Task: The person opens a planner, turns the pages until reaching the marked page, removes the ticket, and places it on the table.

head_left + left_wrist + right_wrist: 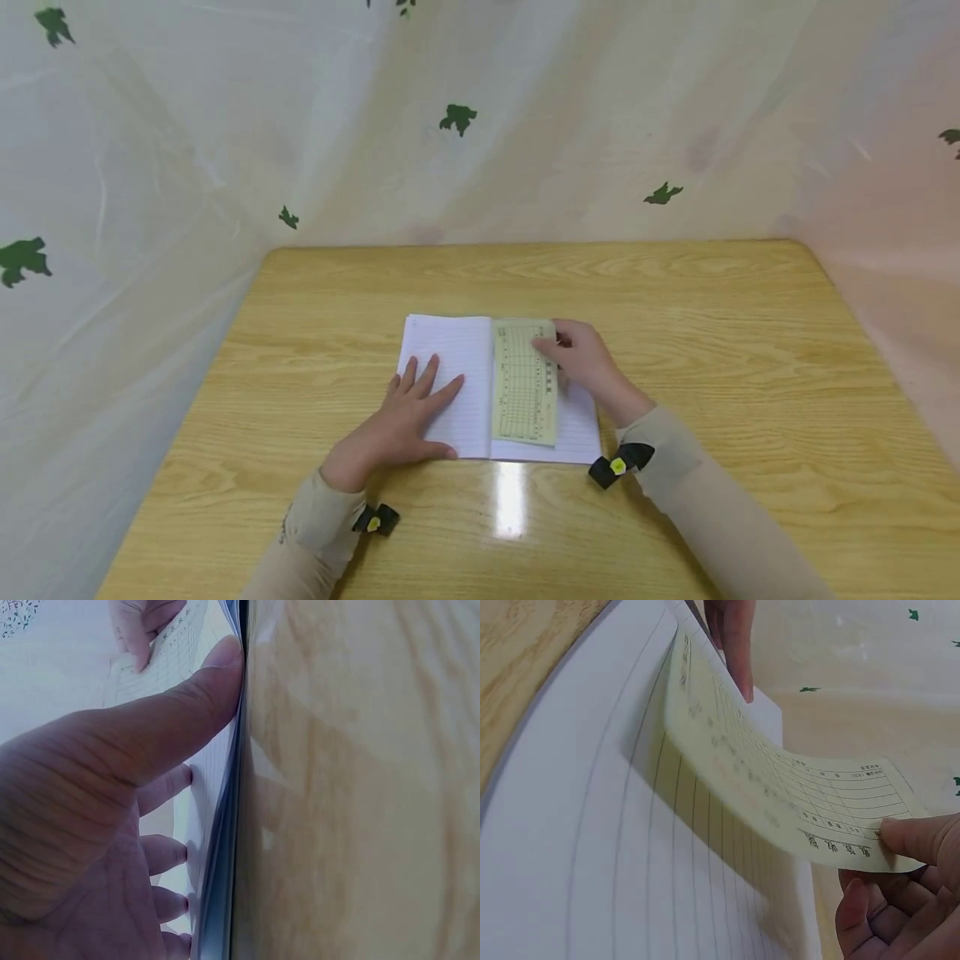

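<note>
A lined notebook (450, 342) lies spread on the table with both pages showing. My left hand (408, 421) rests on its left page, fingers spread and thumb near the bottom edge. Over the right page is a yellow printed form slip (521, 383) with a ruled grid, its left side along the notebook's fold. My right hand (581, 354) pinches the slip's far right corner between thumb and fingers. In the right wrist view the slip (832, 802) bends upward toward that hand and casts a shadow on the lined page (630, 862).
The wooden table (735, 350) extends around the notebook on all sides. A pale curtain (555, 125) with green leaf-like shapes hangs behind and beside it. Black bows with yellow centres sit at both sleeve cuffs (660, 442). Light reflects off the tabletop below the notebook.
</note>
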{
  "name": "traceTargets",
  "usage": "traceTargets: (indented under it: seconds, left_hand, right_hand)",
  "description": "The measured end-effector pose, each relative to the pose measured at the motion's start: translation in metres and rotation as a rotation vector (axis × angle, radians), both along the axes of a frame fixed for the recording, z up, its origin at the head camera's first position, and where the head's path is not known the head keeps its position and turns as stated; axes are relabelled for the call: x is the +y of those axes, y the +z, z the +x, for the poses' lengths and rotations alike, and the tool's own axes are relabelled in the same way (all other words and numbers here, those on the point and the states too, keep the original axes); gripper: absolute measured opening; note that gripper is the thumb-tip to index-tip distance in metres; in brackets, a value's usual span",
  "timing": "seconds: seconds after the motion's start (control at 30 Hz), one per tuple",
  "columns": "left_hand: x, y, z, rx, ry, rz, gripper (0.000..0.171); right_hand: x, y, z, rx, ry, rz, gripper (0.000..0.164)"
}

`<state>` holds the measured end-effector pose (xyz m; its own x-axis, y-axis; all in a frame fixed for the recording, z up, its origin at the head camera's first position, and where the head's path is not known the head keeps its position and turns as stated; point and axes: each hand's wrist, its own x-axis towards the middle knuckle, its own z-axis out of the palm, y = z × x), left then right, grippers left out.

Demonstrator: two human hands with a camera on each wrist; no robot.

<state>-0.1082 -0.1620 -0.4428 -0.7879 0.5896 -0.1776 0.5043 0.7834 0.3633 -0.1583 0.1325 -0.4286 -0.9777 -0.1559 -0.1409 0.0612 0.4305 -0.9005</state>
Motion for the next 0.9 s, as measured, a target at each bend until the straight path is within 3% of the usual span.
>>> traceTargets:
  seconds: [0.47,0.7,0.9]
  left_hand:
    - [-0.003,-0.008,-0.005,-0.017,-0.008,-0.004,0.099]
    - [-0.006,-0.010,-0.006,0.002,-0.010,0.004,0.099]
    - [-0.007,-0.007,-0.006,0.017,-0.018,0.004,0.098]
  right_hand:
    - [0.025,0.009,-0.001,-0.048,-0.012,-0.189,0.030]
    - [0.041,0.022,0.003,-0.031,-0.003,-0.197,0.035]
    - [0.057,0.032,0.006,-0.008,-0.007,-0.126,0.037]
